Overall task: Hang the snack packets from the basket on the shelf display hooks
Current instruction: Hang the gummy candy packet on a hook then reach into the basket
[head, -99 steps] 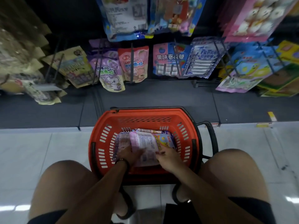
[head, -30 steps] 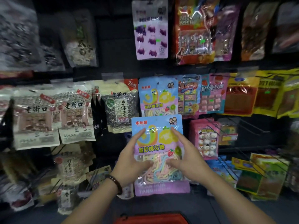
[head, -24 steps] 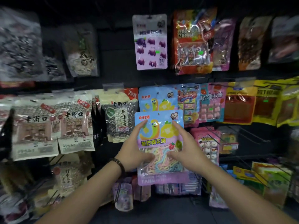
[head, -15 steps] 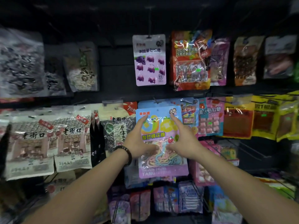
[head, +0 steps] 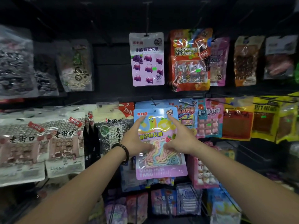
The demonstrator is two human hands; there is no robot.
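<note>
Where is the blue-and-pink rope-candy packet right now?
Head view, centre: the left hand and right hand hold the rope-candy packet at the middle row, over a matching hung packet, between the seed bag and the pink soft-candy packet.

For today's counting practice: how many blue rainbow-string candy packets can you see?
2: the held packet, between the left hand and right hand; the hung packet on the hook just behind it, only its top showing. More may hang hidden behind.
</note>
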